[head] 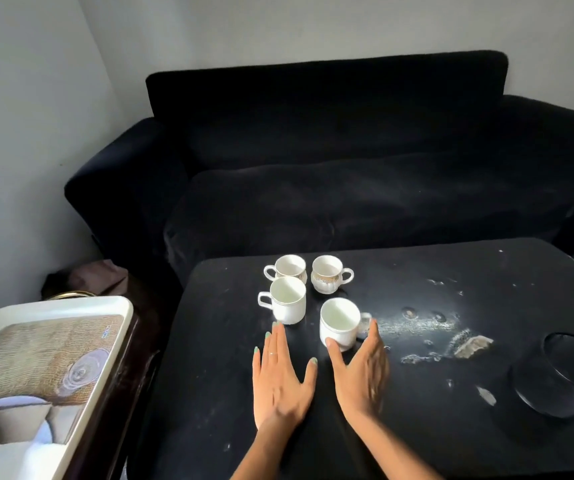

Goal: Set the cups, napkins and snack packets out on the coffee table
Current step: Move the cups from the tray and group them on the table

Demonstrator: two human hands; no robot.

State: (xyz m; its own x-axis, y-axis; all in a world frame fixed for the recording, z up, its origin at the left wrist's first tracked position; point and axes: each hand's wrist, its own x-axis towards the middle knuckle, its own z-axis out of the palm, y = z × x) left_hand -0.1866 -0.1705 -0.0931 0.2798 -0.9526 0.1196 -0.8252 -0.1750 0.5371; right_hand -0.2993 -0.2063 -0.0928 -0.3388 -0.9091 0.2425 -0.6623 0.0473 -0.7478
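Several white cups stand upright on the black coffee table [209, 375]. Two gold-patterned cups sit at the back [287, 268] [328, 274], and a plain cup [287, 299] stands front left. The nearest cup [339, 323] is front right. My right hand [360, 372] is spread around that cup, thumb touching its lower left side and fingers beside its handle. My left hand [280, 379] lies flat and open on the table, fingertips just short of the plain cup. White napkins [25, 455] lie in the tray at the lower left. No snack packets are visible.
A white tray [81, 306] with a printed picture rests on a dark side stand left of the table. A black round container [569, 375] sits at the table's right. The tabletop is scuffed and chipped right of the cups. A dark sofa [347, 161] stands behind.
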